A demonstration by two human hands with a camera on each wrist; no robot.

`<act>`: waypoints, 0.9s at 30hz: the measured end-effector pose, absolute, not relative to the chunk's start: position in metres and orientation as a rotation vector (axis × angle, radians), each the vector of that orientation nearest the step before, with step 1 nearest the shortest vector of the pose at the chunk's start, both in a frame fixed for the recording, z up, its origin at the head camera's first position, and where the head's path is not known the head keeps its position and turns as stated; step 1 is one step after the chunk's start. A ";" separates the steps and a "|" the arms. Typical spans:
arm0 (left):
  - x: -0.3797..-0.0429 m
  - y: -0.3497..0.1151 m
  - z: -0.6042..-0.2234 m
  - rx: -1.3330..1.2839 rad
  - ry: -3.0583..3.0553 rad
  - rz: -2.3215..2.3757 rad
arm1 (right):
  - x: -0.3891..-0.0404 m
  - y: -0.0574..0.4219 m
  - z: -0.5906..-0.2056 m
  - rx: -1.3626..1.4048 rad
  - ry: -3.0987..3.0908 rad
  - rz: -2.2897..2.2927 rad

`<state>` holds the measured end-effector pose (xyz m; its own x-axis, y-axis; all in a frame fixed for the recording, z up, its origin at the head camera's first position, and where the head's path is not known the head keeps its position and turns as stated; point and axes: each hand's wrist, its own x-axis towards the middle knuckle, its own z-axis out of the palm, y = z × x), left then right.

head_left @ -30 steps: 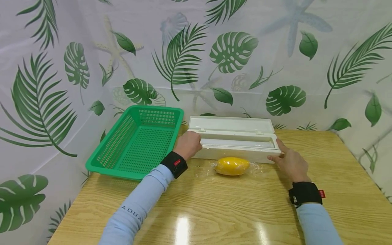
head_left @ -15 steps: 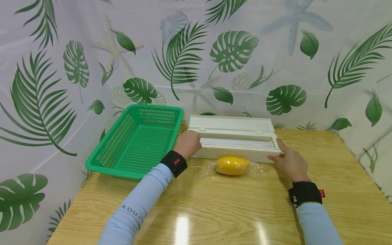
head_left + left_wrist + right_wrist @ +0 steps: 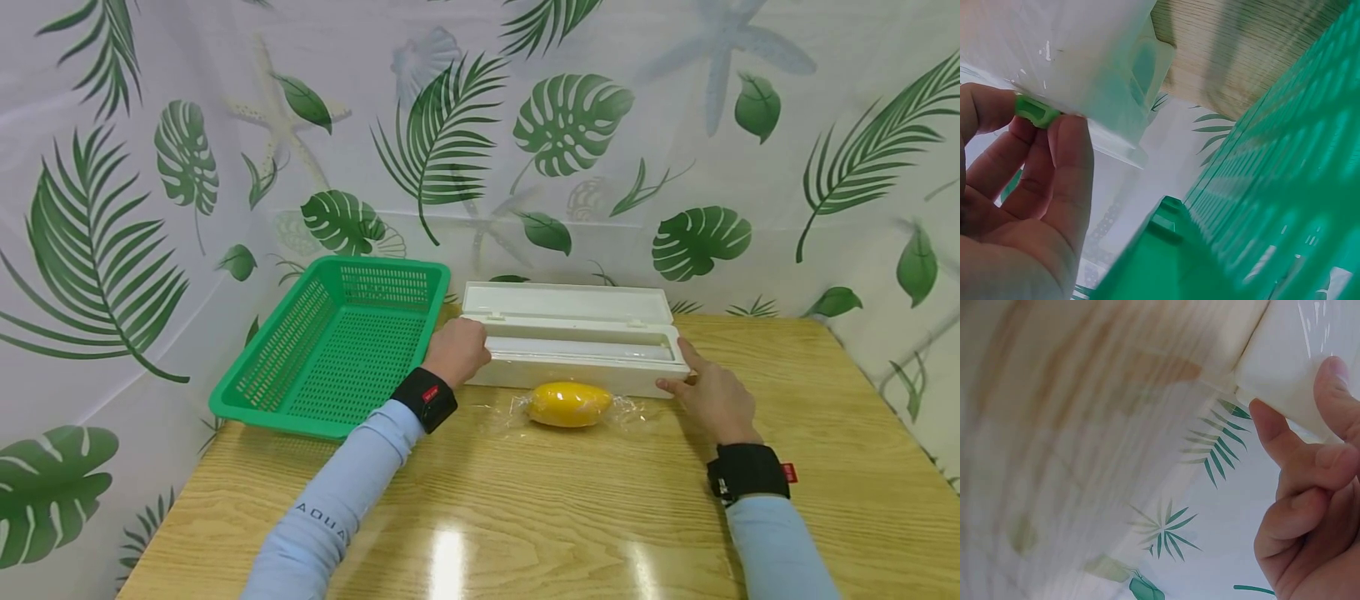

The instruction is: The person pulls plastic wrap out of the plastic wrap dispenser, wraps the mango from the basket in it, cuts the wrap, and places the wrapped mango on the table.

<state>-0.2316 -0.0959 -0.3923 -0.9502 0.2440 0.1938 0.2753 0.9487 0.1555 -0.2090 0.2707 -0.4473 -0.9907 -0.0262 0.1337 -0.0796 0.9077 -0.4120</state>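
A long white cling film dispenser (image 3: 570, 377) lies at the table's back, its lid (image 3: 570, 304) raised and a roll of film (image 3: 581, 347) inside. At its left end, my left hand (image 3: 456, 352) pinches a small green slider (image 3: 1036, 111) on the upper edge between thumb and fingers, as the left wrist view shows. My right hand (image 3: 716, 404) grips the dispenser's right end, thumb on the front and index finger at the end. A yellow, mango-like fruit (image 3: 570, 405) wrapped in clear film lies just in front, the film's loose ends spread to both sides.
A green plastic basket (image 3: 431, 283) with slotted walls stands to the left, close to my left hand. The wooden table (image 3: 540, 508) extends toward me. A leaf-patterned cloth (image 3: 480, 125) hangs behind and around the table.
My left hand has shifted very slightly left along the dispenser's edge. My right hand, the wrapped fruit and the basket stay where they were.
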 end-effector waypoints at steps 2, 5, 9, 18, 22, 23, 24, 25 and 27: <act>-0.231 -0.096 -0.392 -0.392 -2.931 -0.275 | -0.209 0.271 -0.447 0.079 -2.950 0.638; -0.231 -0.097 -0.393 -0.400 -2.922 -0.260 | -0.209 0.270 -0.447 0.078 -2.950 0.635; -0.230 -0.099 -0.393 -0.411 -2.914 -0.236 | -0.209 0.270 -0.447 0.078 -2.949 0.635; -0.231 -0.102 -0.391 -0.308 -2.972 -0.250 | -0.206 0.269 -0.443 0.065 -2.964 0.631; -0.231 -0.102 -0.391 -0.305 -2.983 -0.236 | -0.207 0.269 -0.444 0.063 -2.974 0.632; -0.231 -0.102 -0.391 -0.306 -2.981 -0.232 | -0.207 0.269 -0.444 0.065 -2.974 0.633; -0.231 -0.102 -0.391 -0.307 -2.980 -0.231 | -0.208 0.270 -0.445 0.068 -2.974 0.633; -0.231 -0.102 -0.392 -0.308 -2.976 -0.231 | -0.208 0.270 -0.445 0.066 -2.974 0.635; -0.231 -0.103 -0.393 -0.314 -2.959 -0.223 | -0.208 0.270 -0.447 0.065 -2.975 0.634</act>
<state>-0.2315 -0.1026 -0.3932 -0.9657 0.1954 0.1710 0.2188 0.9670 0.1307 -0.2079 0.2698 -0.4466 -0.9941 -0.0211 0.1060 -0.0624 0.9126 -0.4042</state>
